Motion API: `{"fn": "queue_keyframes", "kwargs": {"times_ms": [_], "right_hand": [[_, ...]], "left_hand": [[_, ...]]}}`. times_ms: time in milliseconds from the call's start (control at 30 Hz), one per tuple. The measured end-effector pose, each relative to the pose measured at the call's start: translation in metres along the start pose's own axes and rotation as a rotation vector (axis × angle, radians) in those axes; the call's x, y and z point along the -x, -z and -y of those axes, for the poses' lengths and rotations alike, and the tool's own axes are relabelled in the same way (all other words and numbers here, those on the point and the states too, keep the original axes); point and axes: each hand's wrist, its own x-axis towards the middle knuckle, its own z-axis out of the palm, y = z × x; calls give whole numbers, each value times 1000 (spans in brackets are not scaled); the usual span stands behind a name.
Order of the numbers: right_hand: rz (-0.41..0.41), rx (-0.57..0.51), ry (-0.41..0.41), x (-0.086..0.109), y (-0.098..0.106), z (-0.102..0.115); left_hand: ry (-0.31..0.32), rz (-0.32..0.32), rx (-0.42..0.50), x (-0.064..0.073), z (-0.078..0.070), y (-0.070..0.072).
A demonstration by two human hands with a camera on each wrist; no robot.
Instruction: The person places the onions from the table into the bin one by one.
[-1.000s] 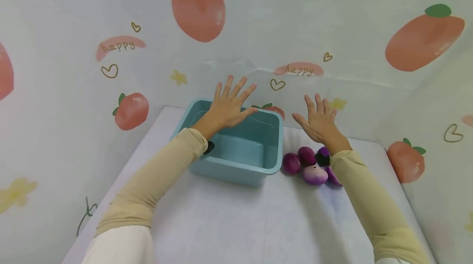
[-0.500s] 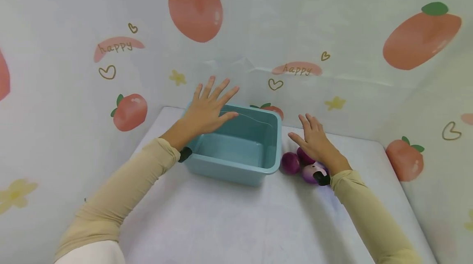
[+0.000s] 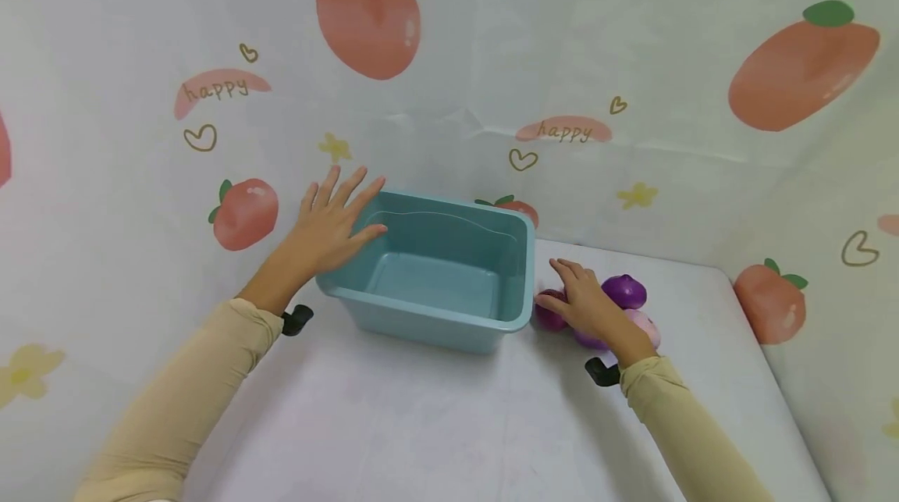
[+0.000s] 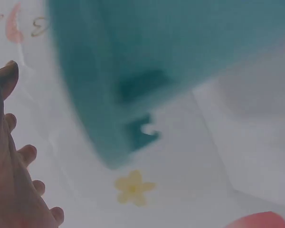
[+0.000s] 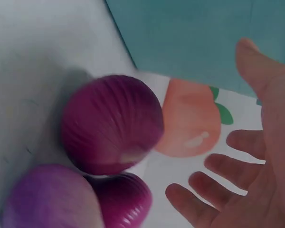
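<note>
A blue-green plastic basin [image 3: 428, 338] stands on the white-covered table. Over its left rim I see my left hand [image 3: 325, 236], fingers spread and straight, holding nothing; the basin fills much of the left wrist view. Right of the basin lie several purple onions, among them a dark red-purple one [image 5: 113, 124], a paler one [image 5: 52, 199] and a bright purple one [image 3: 624, 292]. My right hand [image 3: 588, 307] hovers over this group with fingers extended and nothing in its grasp, partly covering the onions in the head view. Its thumb [image 5: 251, 59] overlaps the basin's side in the right wrist view.
A white sheet printed with peaches [image 3: 368, 22], hearts and flowers rises behind and beside the table [image 3: 449, 424]. Its back edge runs close behind the basin and onions. A black camera mount [image 3: 298, 320] sits at the left wrist, another [image 3: 602, 372] at the right.
My left hand has moved left from above the basin's middle to its left rim. My right hand has come down and toward me, over the onions. The basin has stayed in place.
</note>
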Motion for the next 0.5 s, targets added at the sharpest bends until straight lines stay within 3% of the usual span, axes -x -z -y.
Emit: {"fn": "queue_keyframes", "kwargs": {"times_ms": [167, 300, 500], "right_hand": [[-1, 2, 15, 4, -7, -1], [-2, 4, -12, 7, -11, -3], [-31, -5, 26, 10, -19, -3]], "left_hand": [[35, 13, 83, 11, 14, -11], [51, 7, 149, 11, 21, -23], [82, -1, 224, 12, 27, -39]]}}
